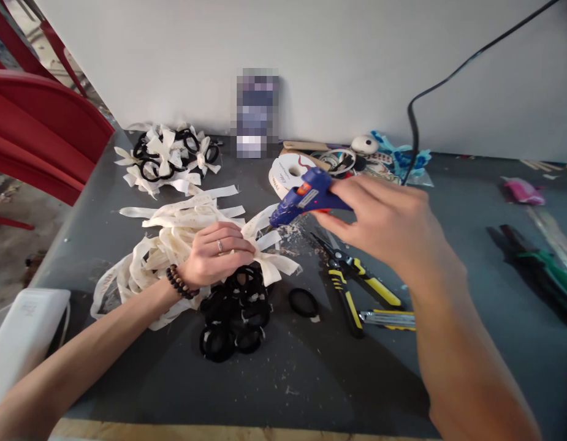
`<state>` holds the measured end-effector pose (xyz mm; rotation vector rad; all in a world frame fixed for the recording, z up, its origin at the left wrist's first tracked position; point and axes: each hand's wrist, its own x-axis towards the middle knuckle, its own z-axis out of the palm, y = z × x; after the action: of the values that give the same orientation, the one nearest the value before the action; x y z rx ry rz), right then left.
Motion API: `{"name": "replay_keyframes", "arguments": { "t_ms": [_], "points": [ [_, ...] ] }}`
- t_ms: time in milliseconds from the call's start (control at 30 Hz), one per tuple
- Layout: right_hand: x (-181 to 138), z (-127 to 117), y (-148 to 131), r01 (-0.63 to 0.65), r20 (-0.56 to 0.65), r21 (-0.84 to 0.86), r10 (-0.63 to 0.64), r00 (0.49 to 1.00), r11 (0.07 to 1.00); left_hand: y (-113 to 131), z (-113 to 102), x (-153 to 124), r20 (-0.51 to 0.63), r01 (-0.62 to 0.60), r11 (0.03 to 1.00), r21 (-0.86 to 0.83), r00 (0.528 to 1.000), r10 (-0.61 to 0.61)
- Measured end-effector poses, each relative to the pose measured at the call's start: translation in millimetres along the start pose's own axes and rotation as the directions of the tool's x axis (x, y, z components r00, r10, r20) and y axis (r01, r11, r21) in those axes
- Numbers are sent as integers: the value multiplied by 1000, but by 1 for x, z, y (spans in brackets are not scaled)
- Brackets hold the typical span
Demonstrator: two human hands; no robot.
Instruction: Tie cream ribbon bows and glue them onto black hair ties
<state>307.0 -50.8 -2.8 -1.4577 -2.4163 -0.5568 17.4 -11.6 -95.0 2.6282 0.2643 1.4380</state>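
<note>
So left hand pinches the floppy-looking cream ribbon bow mid-knot; right hand grips the stiff blue plastic glue gun.

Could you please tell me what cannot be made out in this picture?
Head view: the glue gun handle, hidden inside the right hand.
Head view: the ribbon bow centre, covered by the left hand.
Head view: the object by the wall, blurred out.
Head view: the black cord, cut off by the top edge.

Glossy plastic glue gun, satiny ribbon
</note>
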Motion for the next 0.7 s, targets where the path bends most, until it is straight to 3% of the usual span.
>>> {"name": "replay_keyframes", "arguments": {
  "t_ms": [167,267,433,567,633,700],
  "points": [
    [-4,2,6,-195,-61,13,195,979,981,-1,1,-1,-8,25,999,-21,1000,-25],
    [-2,-1,9,-348,122,-82,356,927,934,-2,2,-1,-3,34,999,-13,999,-34],
    [2,-2,20,-376,564,-278,467,681,884,-2,1,0,15,23,999,-24,1000,-23],
    [-1,7,28,-421,753,-292,478,452,859,-3,1,0,5,20,1000,-11,1000,-20],
    [-2,11,29,-442,777,-306,490,396,843,-3,2,-1,-7,22,1000,-10,1000,-22],
    [0,14,28,-445,788,-313,491,372,839,-4,3,-2,-24,27,1000,-9,999,-28]
  ]
}}
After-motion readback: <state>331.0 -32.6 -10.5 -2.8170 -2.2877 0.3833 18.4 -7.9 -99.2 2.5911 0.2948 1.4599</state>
